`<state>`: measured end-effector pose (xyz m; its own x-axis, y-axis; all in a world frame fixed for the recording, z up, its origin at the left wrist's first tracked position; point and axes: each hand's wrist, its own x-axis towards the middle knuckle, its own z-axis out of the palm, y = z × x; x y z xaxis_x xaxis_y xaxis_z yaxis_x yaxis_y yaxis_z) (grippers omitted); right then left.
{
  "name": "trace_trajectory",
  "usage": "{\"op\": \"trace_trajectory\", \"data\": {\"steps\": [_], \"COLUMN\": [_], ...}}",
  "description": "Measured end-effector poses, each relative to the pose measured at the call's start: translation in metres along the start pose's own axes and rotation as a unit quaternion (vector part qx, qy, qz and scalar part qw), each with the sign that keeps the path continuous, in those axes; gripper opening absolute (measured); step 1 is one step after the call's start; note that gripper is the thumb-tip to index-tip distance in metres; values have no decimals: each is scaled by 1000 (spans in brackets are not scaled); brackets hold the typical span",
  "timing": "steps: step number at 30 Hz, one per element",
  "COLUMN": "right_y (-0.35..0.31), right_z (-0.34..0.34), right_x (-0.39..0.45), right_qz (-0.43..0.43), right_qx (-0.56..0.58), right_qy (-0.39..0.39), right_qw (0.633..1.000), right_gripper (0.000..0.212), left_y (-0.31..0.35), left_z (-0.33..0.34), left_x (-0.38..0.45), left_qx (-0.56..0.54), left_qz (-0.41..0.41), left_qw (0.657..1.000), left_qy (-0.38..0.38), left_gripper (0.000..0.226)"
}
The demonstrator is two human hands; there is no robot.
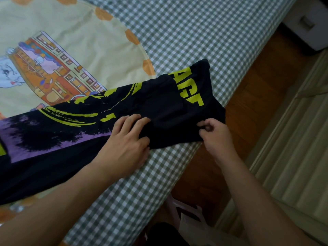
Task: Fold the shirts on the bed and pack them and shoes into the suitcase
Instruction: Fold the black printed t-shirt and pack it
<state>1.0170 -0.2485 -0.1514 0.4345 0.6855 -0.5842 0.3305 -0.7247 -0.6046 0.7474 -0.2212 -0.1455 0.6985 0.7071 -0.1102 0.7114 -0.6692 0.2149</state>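
- Head view: a black cotton T-shirt with yellow lettering and a purple print [74,132] lies across the near part of the bed, its right end at the bed's edge.
- Left hand [129,139] grips the shirt's near edge, fingers [134,119] curled on top, thumb apparently tucked under.
- Right hand [215,134] pinches the shirt's right end.
- To fold well, I judge both hands should tension the cloth evenly, align edges and smooth the tucked sleeve before turning it over.
- Beneath lie a pale yellow cartoon-print cloth [67,32] and green-checked bedsheet [195,32]; wooden floor [257,86] lies right.
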Motion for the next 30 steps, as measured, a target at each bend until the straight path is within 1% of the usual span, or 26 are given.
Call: {"op": "trace_trajectory", "data": {"steps": [1,3,5,6,8,11,12,14,15,16,18,19,20,21,22,23,24,25,26,27,28,29,30], "right_y": [1,-2,-10,-15,-29,-56,-64,-73,-74,-73,-71,-74,-79,-89,-101,-113,-122,-129,-130,-126,-124,-127,-137], "right_z": [-2,-8,-17,-20,-21,-17,-16,-15,-15,-16,-16,-17,-19,-23,-27,-31,-32,-31,-26,-21,-16,-15,-16], "right_x": [0,1,4,7,18,45,54,67,69,69,69,73,77,79,80,79,76,71,66,66,69,74,83], "right_qz": [-16,-36,-33,-29,-18,42,71,115,130,135,111,86,53,11,-42,-101,-154,-197,-231,-269,-307,-341,-356], "right_qx": [-46,-94,-73,-61,-70,-91,-80,-27,-18,-42,-118,-125,-96,-41,12,38,-10,-125,-271,-391,-461,-479,-466], "right_qy": [5,49,104,118,103,57,43,16,1,-14,-17,0,18,21,-3,-59,-142,-227,-280,-277,-242,-205,-178], "right_qw": [999,994,991,991,992,993,993,993,991,990,987,988,994,999,999,992,978,945,892,836,797,782,790], "right_gripper": [21,18,14,11,11,35,38,32,30,27,18,11,8,12,21,33,48,65,79,83,73,56,43], "left_y": [1,5,9,10,9,4,3,3,3,3,-1,-7,-15,-27,-39,-53,-65,-73,-77,-80,-80,-79,-82], "left_z": [0,-4,-5,-4,2,14,18,20,19,17,4,-6,-17,-26,-33,-38,-42,-44,-46,-45,-45,-46,-50], "left_x": [2,11,20,24,30,30,28,25,25,26,33,39,46,54,62,70,76,79,81,80,77,75,75], "left_qx": [-14,-45,-71,-80,-81,-75,-80,-91,-92,-89,-108,-150,-207,-268,-317,-347,-360,-361,-358,-360,-365,-372,-380], "left_qz": [-6,6,11,2,-25,-55,-62,-76,-83,-88,-110,-137,-172,-210,-247,-276,-295,-309,-318,-318,-312,-301,-286], "left_qw": [1000,999,995,994,995,996,995,993,992,991,987,978,963,940,915,896,884,878,875,874,873,872,871], "left_qy": [-1,26,69,75,46,16,14,28,37,41,44,38,30,16,-11,-34,-51,-63,-72,-78,-88,-105,-122], "left_gripper": [34,33,20,21,38,47,48,45,41,35,21,17,15,12,10,7,5,3,3,3,4,5,7]}}
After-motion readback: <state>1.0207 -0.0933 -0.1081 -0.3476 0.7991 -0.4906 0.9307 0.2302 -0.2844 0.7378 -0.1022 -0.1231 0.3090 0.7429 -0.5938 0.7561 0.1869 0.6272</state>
